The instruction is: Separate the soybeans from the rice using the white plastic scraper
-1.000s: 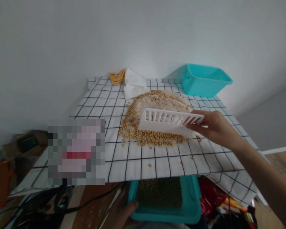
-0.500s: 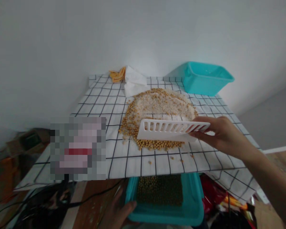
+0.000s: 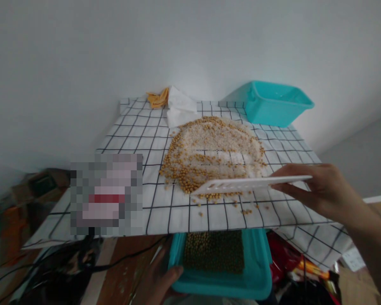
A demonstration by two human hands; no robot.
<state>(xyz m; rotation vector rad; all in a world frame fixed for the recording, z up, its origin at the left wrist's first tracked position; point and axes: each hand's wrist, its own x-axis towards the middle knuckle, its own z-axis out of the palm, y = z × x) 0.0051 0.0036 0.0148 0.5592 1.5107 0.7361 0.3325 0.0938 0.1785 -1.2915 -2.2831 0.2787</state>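
My right hand (image 3: 324, 192) is closed on the right end of a white slotted plastic scraper (image 3: 247, 185), held almost flat just above the near edge of a pile of yellow soybeans mixed with white rice (image 3: 214, 150) on the checked tablecloth (image 3: 136, 140). A few loose beans (image 3: 246, 210) lie between the scraper and the table's front edge. Below that edge my left hand (image 3: 160, 284) grips the near left rim of a teal tub (image 3: 257, 275) holding soybeans and green beans (image 3: 213, 250).
A second teal tub (image 3: 274, 103) stands at the back right of the table. A white tissue (image 3: 179, 111) and an orange scrap (image 3: 158, 99) lie at the back. A blurred-out patch (image 3: 106, 195) covers the front left. Cables and clutter sit below on the left, red bags below on the right.
The scraper has moved towards the front edge and tipped from upright to nearly flat, dragging beans forward. Bare streaks now show in the pile. My left hand keeps its grip on the tub.
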